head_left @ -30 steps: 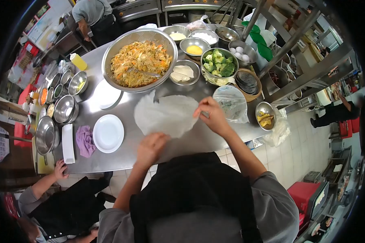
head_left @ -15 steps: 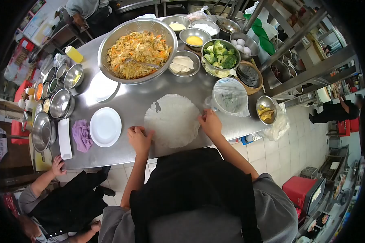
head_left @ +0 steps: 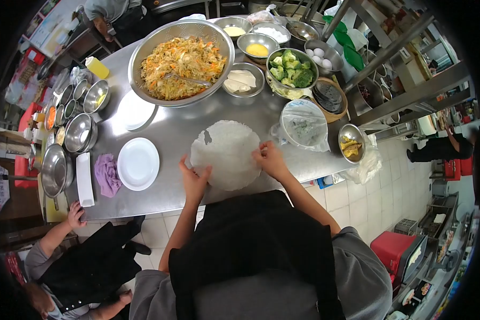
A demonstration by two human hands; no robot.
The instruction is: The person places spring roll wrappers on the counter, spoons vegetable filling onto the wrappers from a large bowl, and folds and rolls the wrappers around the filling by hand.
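Observation:
A thin, round, translucent wrapper lies at the table's near edge, with a ragged hole near its upper left rim. My left hand is at the wrapper's lower left side, thumb and fingers apart, the thumb by its edge. On the opposite side my right hand pinches the right edge between thumb and fingers. A white plate is to the left of my left hand. Beyond my right hand stands a plastic-covered bowl.
A large colander of noodles with tongs stands at the back. Bowls of broccoli, eggs and pale slices line the far right. A purple cloth lies left. A co-worker's hand rests on the table's left corner.
My left hand has shifted right and slightly up, with thumb and fingers spread wider. My right hand has closed on the wrapper's right edge. The wrapper sits a little higher in view.

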